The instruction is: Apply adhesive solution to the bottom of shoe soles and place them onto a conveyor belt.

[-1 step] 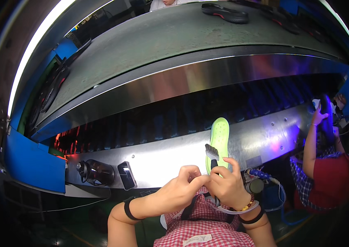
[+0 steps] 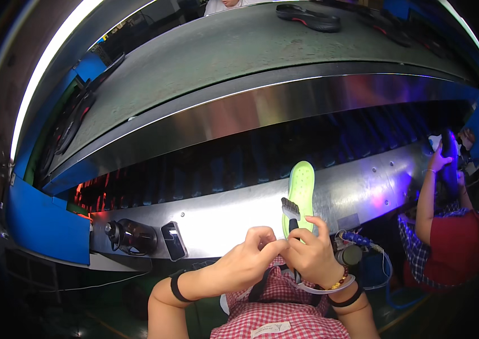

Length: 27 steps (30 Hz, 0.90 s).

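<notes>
Head view looks down on my two hands meeting low in the middle, just above my red-checked apron (image 2: pixel 284 316). My right hand (image 2: pixel 313 257) is curled closed around the dark handle of a small brush (image 2: pixel 291 210), whose bristled head stands up at 12 o'clock from my knuckles. Behind the brush, a lime-green shoe sole (image 2: pixel 301 189) stands upright; its lower end is hidden by my right hand, so I cannot tell just how it is gripped. My left hand (image 2: pixel 253 254) comes in from 8 o'clock, fingers bent, fingertips pinched together and touching my right hand near the brush handle; whether they grip anything I cannot tell.

Beyond my hands runs a shiny metal ledge (image 2: pixel 233 217), and past it a dark conveyor channel (image 2: pixel 217 164) under a curved steel hood. On the ledge at 9 o'clock from my hands sit a dark round jar (image 2: pixel 138 236) and a small black device (image 2: pixel 173 240) beside it. At 12 o'clock, far off on the grey upper belt (image 2: pixel 222 51), lies a dark sole (image 2: pixel 310 17). At 3 o'clock another person in a red top (image 2: pixel 465 243) raises a hand (image 2: pixel 440 158) toward the line.
</notes>
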Motion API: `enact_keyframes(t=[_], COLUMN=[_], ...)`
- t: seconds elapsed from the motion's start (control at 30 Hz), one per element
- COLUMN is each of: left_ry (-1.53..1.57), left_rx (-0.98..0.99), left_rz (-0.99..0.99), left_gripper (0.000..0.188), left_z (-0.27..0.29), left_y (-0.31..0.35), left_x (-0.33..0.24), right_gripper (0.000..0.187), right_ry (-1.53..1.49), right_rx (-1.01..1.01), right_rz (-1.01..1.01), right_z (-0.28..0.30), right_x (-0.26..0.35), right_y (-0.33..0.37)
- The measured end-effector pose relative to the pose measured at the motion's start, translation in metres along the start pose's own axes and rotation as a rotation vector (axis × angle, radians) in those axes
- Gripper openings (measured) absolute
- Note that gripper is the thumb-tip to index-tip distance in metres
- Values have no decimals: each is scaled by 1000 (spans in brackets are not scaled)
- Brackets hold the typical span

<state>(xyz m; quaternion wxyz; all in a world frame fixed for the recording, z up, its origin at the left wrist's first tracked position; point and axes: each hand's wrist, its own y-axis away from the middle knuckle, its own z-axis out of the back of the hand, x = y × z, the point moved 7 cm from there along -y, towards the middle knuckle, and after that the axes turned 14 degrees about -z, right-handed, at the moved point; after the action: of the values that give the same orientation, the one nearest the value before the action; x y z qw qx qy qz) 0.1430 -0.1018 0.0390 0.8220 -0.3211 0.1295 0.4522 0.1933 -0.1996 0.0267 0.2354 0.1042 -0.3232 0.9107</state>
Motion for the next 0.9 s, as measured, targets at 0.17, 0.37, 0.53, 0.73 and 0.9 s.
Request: enact_keyframes(t=[0.17, 0.37, 0.53, 0.73, 0.9], left_ry=[-17, -94, -53, -20, 48], left_rx=[-22, -71, -208, -426, -522], left_rz=[1, 0, 12, -127, -202], left_gripper=[47, 49, 55, 52, 51], left_z=[-1, -2, 1, 5, 5], left_y=[0, 4, 12, 25, 27], left_x=[2, 6, 18, 21, 17], right_gripper=[6, 6, 9, 9, 11], right_ry=[-9, -31, -121, -277, -314], right_rx=[-53, -62, -121, -202, -179], right_rz=[19, -24, -134, -244, -236], right_z=[-8, -12, -10, -5, -7], right_x=[2, 0, -10, -27, -28], right_y=[3, 5, 5, 11, 14])
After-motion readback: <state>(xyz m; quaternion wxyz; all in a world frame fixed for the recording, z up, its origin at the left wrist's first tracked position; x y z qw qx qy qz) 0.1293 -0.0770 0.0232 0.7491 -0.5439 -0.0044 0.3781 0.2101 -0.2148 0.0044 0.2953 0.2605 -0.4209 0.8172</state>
